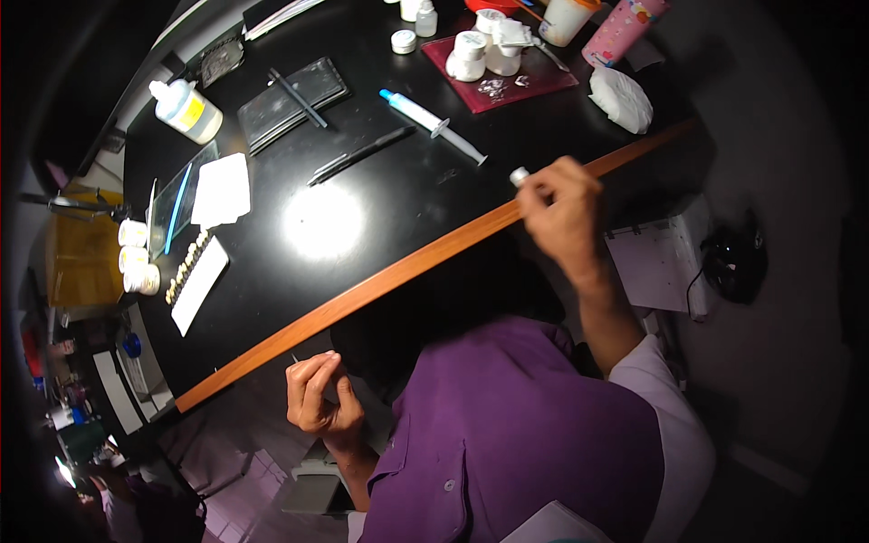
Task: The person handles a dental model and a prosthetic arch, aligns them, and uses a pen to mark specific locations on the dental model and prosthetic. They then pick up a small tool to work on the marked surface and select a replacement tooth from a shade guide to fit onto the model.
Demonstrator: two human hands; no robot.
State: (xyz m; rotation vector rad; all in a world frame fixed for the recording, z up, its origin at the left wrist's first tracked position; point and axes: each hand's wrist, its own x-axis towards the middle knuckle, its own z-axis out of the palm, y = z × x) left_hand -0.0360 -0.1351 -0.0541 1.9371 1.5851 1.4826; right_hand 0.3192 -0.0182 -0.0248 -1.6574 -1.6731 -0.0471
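Nearest, below the surface's wooden edge (389,282), the left hand (319,403) is held curled, its fingers pinched together on a thin pointed tool (295,359) whose tip alone shows above them. Farther and to the right, the right hand (563,210) is raised over the edge, thumb and fingertips clamped on a small white cap-like piece (519,176); what exactly it is cannot be told.

The step in hand is judged to be fine work on that small piece, with both items kept off the black surface (272,299). For the next move, the tool tip and the piece would need to be brought together with a steady pinch kept on each.

Beyond, a syringe with a blue tip (433,125) and a black pen-like tool (360,155) lie near mid-surface. Far right, small white jars stand on a dark red tray (543,86); far left, a white bottle (186,110) lies on its side.
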